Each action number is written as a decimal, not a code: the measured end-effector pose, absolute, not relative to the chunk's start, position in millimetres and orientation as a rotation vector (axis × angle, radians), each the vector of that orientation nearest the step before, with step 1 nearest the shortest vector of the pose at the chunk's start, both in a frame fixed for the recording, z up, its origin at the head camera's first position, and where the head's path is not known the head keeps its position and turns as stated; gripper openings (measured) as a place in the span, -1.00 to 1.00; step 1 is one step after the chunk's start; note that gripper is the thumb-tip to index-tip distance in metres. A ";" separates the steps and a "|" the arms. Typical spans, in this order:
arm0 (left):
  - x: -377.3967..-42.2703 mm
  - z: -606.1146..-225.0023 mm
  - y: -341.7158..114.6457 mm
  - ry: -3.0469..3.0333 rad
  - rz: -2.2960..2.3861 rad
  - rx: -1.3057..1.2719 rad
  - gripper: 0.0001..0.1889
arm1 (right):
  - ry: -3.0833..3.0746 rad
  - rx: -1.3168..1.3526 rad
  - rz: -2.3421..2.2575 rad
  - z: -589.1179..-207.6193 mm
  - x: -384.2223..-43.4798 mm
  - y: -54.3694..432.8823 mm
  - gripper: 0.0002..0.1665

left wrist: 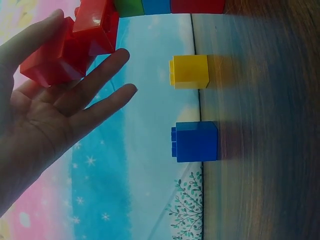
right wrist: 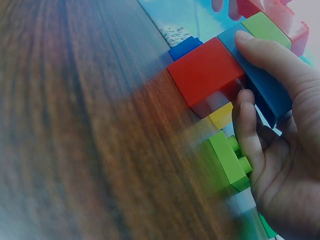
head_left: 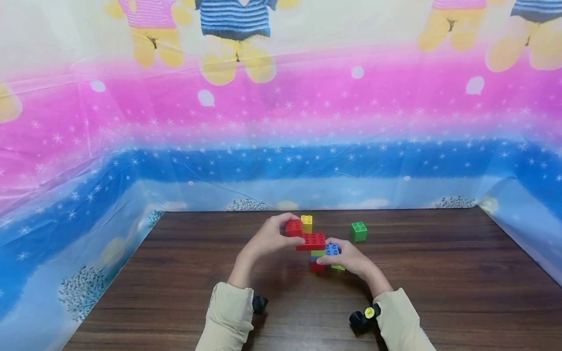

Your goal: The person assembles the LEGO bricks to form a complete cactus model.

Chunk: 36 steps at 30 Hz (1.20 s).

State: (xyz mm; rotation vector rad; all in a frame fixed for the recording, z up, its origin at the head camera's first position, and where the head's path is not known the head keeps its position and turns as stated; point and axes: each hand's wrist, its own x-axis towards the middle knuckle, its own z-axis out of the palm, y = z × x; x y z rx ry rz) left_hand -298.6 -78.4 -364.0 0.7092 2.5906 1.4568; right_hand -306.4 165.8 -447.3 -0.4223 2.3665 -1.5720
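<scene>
My left hand (head_left: 270, 239) pinches a red brick (left wrist: 52, 57) between thumb and fingers, beside a second red brick (left wrist: 95, 25). In the head view, its thumb lies by the flat-looking red brick (head_left: 313, 240) at the top of a small stack. Under that come a green brick (right wrist: 267, 32), a blue brick (right wrist: 260, 75) and a red brick (right wrist: 207, 75) at the bottom. My right hand (head_left: 349, 256) grips the stack at the blue brick, its thumb across the blue side. A light green brick (right wrist: 230, 160) sits on the table beside the right fingers.
A yellow brick (head_left: 306, 223) stands behind the stack, and a green brick (head_left: 358, 231) farther right. Another blue brick (left wrist: 197, 141), hidden in the head view, sits left of the yellow one. A patterned cloth (head_left: 281, 161) surrounds the wooden table (head_left: 439, 273) at back and sides.
</scene>
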 end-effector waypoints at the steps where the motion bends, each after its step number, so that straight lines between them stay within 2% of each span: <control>1: -298.5 -364.0 -78.2 2.587 1.459 0.710 -0.54 | 2.363 -0.424 -1.575 -447.1 -306.2 165.7 -0.45; 11: -296.4 -364.6 -75.4 2.598 1.472 0.704 -0.49 | 2.361 -0.424 -1.575 -446.6 -307.4 166.2 -0.45; 36: -296.3 -367.2 -73.7 2.581 1.493 0.739 -0.60 | 2.376 -0.410 -1.566 -448.1 -307.1 165.6 -0.44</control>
